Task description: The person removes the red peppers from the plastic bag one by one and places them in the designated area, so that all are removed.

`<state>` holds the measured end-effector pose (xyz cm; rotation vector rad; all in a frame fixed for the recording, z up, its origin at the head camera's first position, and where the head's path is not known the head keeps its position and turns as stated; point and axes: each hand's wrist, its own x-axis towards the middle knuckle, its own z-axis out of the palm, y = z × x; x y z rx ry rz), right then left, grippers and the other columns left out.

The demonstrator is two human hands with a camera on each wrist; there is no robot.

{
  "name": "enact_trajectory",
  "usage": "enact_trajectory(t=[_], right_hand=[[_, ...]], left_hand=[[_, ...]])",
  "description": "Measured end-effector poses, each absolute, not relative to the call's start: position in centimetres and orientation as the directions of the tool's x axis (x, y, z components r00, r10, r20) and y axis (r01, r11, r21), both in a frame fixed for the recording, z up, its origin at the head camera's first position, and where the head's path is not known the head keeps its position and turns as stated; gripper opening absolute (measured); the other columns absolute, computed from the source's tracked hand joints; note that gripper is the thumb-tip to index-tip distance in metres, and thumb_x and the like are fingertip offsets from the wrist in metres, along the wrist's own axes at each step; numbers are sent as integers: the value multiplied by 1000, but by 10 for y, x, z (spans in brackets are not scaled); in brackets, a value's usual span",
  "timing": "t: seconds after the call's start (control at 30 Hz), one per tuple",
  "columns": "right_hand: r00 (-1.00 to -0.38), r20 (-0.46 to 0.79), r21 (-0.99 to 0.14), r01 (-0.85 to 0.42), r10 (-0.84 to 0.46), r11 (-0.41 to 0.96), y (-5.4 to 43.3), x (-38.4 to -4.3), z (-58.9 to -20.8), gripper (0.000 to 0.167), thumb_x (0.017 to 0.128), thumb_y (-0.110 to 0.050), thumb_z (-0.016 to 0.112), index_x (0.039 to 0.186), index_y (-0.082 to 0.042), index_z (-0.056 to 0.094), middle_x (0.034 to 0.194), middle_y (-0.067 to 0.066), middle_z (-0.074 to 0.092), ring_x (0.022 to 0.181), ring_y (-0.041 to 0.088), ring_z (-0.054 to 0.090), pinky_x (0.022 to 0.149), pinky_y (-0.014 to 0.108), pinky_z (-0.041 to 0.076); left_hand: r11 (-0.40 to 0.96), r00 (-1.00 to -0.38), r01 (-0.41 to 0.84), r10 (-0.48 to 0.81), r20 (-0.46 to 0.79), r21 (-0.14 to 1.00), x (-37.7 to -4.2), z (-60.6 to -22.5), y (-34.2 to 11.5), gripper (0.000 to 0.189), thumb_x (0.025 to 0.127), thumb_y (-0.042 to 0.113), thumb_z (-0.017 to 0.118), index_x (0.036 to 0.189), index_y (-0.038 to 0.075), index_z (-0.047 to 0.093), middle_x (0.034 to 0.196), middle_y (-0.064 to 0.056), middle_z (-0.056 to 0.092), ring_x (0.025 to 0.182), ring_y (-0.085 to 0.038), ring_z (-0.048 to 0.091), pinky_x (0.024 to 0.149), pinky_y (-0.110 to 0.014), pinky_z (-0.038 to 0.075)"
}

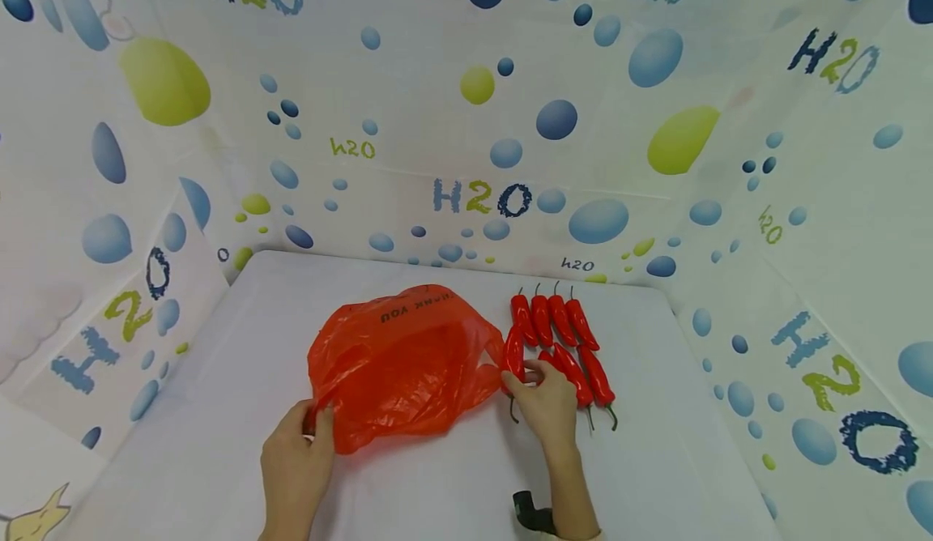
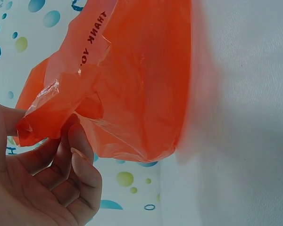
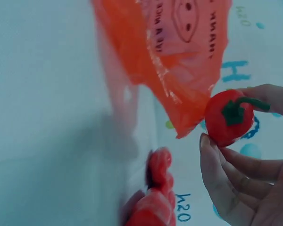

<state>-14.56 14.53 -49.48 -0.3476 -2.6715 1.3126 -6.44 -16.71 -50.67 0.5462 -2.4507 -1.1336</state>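
A thin red plastic bag with dark "THANK YOU" lettering stands puffed up on the white table. My left hand pinches its near left edge between thumb and fingers; the left wrist view shows the gathered film there. Between the thumb and fingers of my right hand is a glossy red chili pepper, its green stem toward me. That pepper is raised above the table beside the bag's right edge, and in the right wrist view its stem end faces the camera.
Several more red chili peppers lie in two rows right of the bag, the near row partly behind my right hand. A white sheet with bubble prints and "H2O" lettering walls the table at the back and sides.
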Motion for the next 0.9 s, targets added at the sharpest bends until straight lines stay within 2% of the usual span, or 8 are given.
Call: enact_trajectory(t=[0.3, 0.4, 0.63, 0.9], right_hand=[[-947, 68, -719, 172, 314, 674, 149, -153, -525, 56, 81, -33, 88, 121, 3, 72, 74, 5, 71, 52, 13, 61, 56, 32, 58], [-945, 78, -712, 171, 317, 682, 150, -155, -532, 55, 80, -32, 89, 118, 4, 73, 73, 6, 71, 52, 13, 62, 57, 34, 59], [-930, 79, -684, 211, 358, 698, 153, -156, -539, 50, 79, -33, 90, 110, 4, 76, 75, 7, 73, 65, 21, 68, 66, 43, 62], [-920, 95, -648, 234, 381, 725, 159, -161, -546, 44, 79, -35, 91, 100, 1, 77, 72, 6, 72, 65, 22, 67, 64, 40, 61]], left_hand=[[585, -855, -233, -504, 123, 776, -64, -504, -167, 27, 104, 20, 58, 116, -2, 70, 93, -15, 72, 76, -27, 62, 57, -24, 49], [591, -850, -224, -508, 141, 775, -64, -505, -168, 27, 104, 20, 59, 115, -2, 70, 91, -14, 72, 75, -26, 62, 57, -25, 48], [581, -850, -215, -507, 143, 785, -63, -505, -168, 26, 103, 19, 58, 114, -2, 71, 90, -13, 72, 73, -25, 62, 55, -25, 47], [577, -855, -216, -502, 133, 787, -63, -506, -168, 26, 103, 17, 58, 115, -3, 70, 90, -14, 72, 74, -25, 63, 55, -25, 48]])
